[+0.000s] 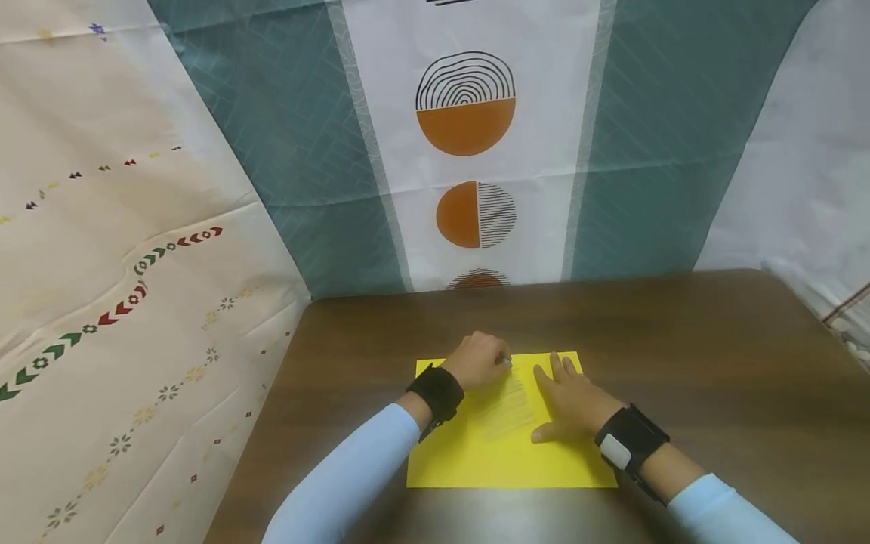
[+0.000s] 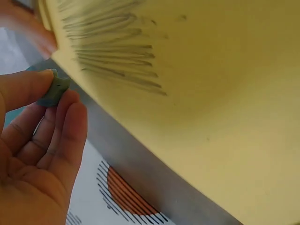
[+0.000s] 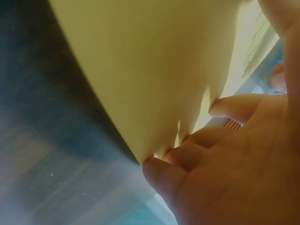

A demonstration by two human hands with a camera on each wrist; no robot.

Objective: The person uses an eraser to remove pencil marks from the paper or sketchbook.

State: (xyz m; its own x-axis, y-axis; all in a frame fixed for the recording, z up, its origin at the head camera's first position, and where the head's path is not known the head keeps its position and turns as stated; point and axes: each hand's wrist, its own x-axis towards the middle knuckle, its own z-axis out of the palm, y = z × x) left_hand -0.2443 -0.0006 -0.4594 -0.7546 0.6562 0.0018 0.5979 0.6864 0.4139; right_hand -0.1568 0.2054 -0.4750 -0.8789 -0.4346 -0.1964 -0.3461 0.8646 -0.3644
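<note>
Two bare hands are at work over one yellow sheet (image 1: 462, 465), which lies on the brown wooden table (image 1: 714, 363), and what a contrast between them! Left hand (image 1: 479, 359) is up by the sheet's top edge, thumb and fingers together, clamped on a small grey-green piece (image 2: 54, 93); the left wrist view shows that pinch clearly. Whether the piece touches the paper, I cannot tell. Just below it, dark strokes (image 1: 510, 415) fan out in slanting rows across the middle of the sheet, bold and close-set from the wrist's angle.

Over to the right hand (image 1: 578, 404): fingers apart, spread over the right part of the sheet, thumb out toward the strokes, fingertips (image 3: 161, 176) reaching the paper up near a corner. It grips nothing, just rests there. Black bands (image 1: 438, 393) circle both wrists, pale blue sleeves (image 1: 353, 468) behind them. And beyond the table's far edge hangs a teal-and-white cloth (image 1: 476, 174), printed with orange-and-black circles.
</note>
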